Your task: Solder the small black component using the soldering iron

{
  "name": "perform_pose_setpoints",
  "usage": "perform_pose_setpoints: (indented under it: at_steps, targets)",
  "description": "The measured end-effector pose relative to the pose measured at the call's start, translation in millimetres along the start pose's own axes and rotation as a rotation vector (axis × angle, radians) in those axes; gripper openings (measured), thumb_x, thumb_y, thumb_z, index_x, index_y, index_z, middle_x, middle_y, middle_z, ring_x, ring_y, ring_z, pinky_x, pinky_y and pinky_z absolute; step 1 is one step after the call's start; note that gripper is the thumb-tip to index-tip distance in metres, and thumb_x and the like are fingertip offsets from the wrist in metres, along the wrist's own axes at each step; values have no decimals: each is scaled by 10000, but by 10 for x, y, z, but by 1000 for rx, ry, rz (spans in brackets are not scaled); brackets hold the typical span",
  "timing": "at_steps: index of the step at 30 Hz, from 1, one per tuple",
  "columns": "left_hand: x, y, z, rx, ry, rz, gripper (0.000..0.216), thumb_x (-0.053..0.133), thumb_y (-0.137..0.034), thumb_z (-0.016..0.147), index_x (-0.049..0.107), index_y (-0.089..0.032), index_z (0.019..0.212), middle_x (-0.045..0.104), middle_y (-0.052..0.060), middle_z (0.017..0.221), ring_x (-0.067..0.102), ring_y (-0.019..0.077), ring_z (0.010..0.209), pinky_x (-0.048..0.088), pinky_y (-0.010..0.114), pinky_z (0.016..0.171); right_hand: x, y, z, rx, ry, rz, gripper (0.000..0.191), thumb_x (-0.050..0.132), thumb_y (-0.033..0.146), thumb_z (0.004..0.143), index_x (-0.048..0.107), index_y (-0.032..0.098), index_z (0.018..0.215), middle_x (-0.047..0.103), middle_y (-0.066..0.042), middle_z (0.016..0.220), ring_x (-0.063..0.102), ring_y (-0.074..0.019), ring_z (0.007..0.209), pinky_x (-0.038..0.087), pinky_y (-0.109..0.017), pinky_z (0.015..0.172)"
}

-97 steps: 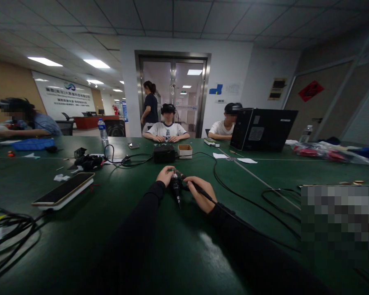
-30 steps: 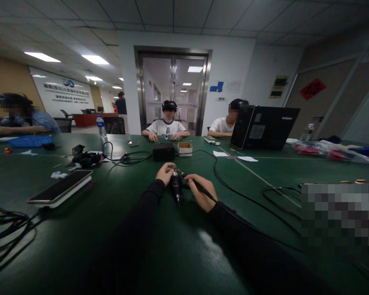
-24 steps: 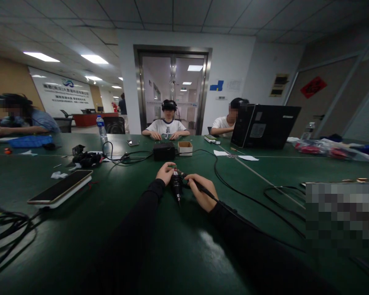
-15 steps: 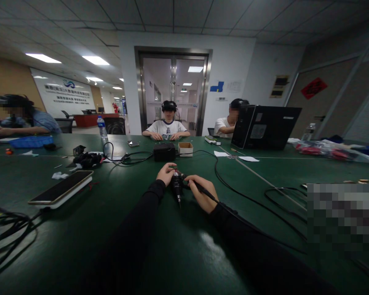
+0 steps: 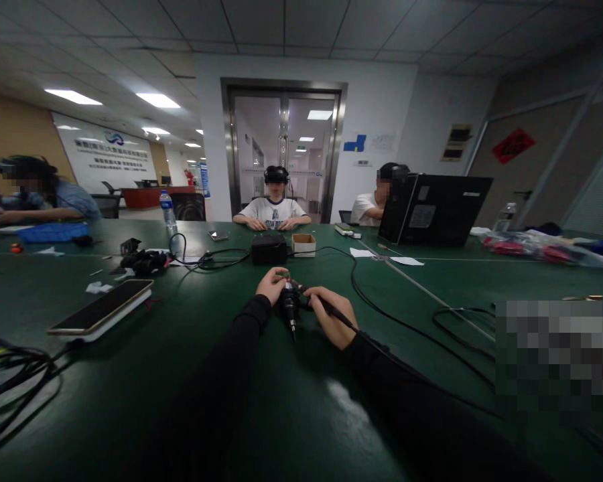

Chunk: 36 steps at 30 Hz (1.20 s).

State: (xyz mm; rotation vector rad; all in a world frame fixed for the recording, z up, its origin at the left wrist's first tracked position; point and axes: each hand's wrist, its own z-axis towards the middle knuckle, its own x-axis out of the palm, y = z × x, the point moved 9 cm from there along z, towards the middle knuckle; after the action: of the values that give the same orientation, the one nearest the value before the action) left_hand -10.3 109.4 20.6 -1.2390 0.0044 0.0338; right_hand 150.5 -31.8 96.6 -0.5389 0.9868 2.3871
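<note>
Black tapered device [image 5: 290,308] lies between the hands, metal point toward wearer. Could swivel if left hand [image 5: 270,288] shifts; corded pen-shaped tool [image 5: 338,315] might then slip toward left fingers. Left hand curled beside device's far end, grip unclear; right hand [image 5: 334,327] closed round pen-shaped tool.

Ceiling lights [image 5: 158,100] glow at ten o'clock, the dim desk [image 5: 191,304] shows glare [image 5: 349,404] between five and six, and edges look stretched.
</note>
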Motion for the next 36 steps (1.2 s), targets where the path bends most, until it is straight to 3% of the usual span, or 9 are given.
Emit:
perform_pose_setpoints:
  at_steps: [22,28,33,36]
  targets:
    - [20,-71,-49,-34,2,-36,251,584,-102,699,591,-164,942,667,25,766,642,151,754,492,297,795,-4,-14,-11,-3,-3,-11,226,450,253,872,672,233,913,711,-14,876,658,-156,798,484,-249,717]
    - [-18,40,-19,-149,-48,-15,303,438,-68,723,599,-161,963,645,0,703,587,114,603,461,228,618,-12,-30,-11,3,-14,-13,214,461,252,871,668,227,916,711,-15,885,658,-158,804,482,-248,730]
    - [-76,129,22,-182,-59,115,312,474,-62,707,620,-151,968,524,-51,506,462,97,437,415,210,518,-17,-34,-12,5,-23,-14,209,461,249,876,667,227,910,710,-10,874,660,-154,799,477,-241,735]
    - [-120,225,27,-259,-63,152,298,495,-71,725,612,-156,985,508,-57,488,448,88,410,408,201,486,-27,-33,-13,-2,-31,-14,215,457,260,882,668,231,912,709,-11,861,660,-156,790,478,-246,738]
